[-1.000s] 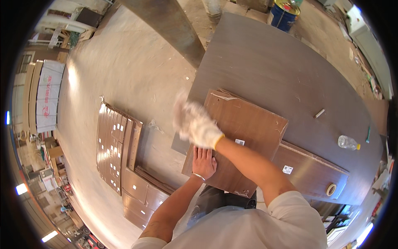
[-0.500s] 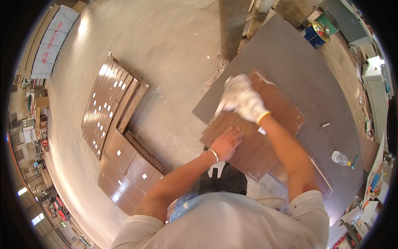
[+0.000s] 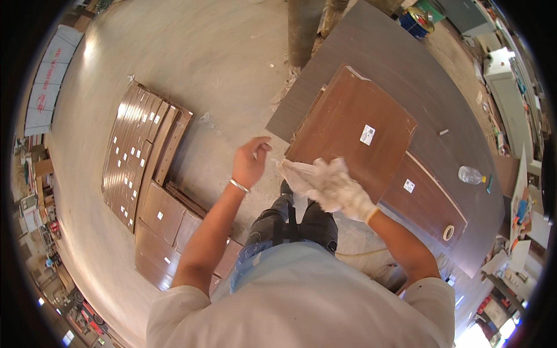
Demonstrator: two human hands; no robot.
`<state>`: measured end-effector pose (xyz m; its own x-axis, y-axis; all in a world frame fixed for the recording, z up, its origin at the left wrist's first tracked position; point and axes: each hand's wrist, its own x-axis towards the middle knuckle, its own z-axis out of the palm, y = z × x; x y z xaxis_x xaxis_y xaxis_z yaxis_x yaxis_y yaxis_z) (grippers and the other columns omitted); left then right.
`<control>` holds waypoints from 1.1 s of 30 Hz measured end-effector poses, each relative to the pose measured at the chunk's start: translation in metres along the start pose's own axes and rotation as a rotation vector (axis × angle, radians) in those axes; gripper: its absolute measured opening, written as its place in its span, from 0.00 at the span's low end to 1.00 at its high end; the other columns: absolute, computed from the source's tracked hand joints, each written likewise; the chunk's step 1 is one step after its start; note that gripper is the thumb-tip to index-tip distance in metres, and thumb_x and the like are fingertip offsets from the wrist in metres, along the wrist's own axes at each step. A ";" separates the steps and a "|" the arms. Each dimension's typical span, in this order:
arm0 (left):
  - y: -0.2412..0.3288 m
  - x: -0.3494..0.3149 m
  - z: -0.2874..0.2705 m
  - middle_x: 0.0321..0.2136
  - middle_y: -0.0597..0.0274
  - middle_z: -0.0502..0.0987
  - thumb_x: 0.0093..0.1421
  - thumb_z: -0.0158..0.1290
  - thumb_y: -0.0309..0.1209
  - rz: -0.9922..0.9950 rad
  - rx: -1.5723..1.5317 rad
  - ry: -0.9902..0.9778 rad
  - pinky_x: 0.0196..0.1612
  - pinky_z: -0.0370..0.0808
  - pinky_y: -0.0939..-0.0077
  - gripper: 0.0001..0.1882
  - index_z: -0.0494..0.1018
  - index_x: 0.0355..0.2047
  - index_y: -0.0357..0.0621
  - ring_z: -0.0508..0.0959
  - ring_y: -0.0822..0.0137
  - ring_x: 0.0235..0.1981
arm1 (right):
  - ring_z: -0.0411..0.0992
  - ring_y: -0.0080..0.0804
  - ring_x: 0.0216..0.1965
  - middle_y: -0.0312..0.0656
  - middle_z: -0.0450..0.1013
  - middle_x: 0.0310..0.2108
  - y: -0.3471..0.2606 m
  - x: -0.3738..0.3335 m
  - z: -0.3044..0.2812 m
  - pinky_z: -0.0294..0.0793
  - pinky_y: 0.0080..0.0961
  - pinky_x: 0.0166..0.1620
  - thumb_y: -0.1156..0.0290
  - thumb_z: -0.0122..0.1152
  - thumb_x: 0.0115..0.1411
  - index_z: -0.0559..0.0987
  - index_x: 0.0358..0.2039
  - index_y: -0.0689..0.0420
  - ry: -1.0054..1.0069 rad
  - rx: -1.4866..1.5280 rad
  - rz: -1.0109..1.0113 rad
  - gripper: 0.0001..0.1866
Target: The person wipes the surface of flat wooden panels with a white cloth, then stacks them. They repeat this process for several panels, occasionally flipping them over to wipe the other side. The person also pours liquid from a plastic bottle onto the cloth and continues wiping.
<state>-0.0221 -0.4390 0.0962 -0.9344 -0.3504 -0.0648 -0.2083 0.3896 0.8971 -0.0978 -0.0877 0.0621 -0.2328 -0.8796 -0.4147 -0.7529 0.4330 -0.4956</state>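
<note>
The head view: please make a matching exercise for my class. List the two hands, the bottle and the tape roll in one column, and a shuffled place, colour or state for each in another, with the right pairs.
Column one
1. Left hand
2. Right hand
3. Plastic bottle
4. Tape roll

Column two
A. Covered by a whitish glove
B. Lying on the narrower brown panel
C. Bare, with a pale band at the wrist
D. Clear, with a yellow cap

Right pairs: 1-C, 2-A, 3-D, 4-B
</note>
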 end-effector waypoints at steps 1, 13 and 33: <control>-0.010 0.006 -0.003 0.36 0.50 0.87 0.65 0.48 0.15 -0.051 -0.028 -0.003 0.47 0.81 0.71 0.16 0.80 0.50 0.35 0.87 0.63 0.40 | 0.58 0.45 0.72 0.40 0.69 0.65 0.000 -0.017 -0.007 0.54 0.50 0.76 0.69 0.66 0.54 0.79 0.61 0.52 -0.154 0.139 0.293 0.31; -0.054 0.027 0.066 0.43 0.49 0.86 0.65 0.53 0.25 -0.079 0.083 -0.018 0.49 0.80 0.68 0.12 0.82 0.45 0.36 0.86 0.54 0.45 | 0.56 0.45 0.72 0.37 0.69 0.64 -0.068 0.130 0.017 0.56 0.47 0.74 0.65 0.59 0.60 0.80 0.56 0.50 0.818 -0.121 0.127 0.22; -0.049 0.020 0.083 0.28 0.58 0.84 0.67 0.62 0.32 -0.219 0.213 -0.158 0.35 0.78 0.72 0.11 0.83 0.40 0.35 0.81 0.69 0.29 | 0.76 0.38 0.54 0.44 0.78 0.52 -0.047 -0.091 0.086 0.77 0.38 0.58 0.61 0.68 0.61 0.76 0.58 0.64 0.829 2.274 0.245 0.28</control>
<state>-0.0550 -0.3943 0.0151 -0.8905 -0.3158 -0.3275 -0.4491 0.4949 0.7439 0.0116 -0.0109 0.0577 -0.6866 -0.4246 -0.5901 0.7145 -0.5438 -0.4402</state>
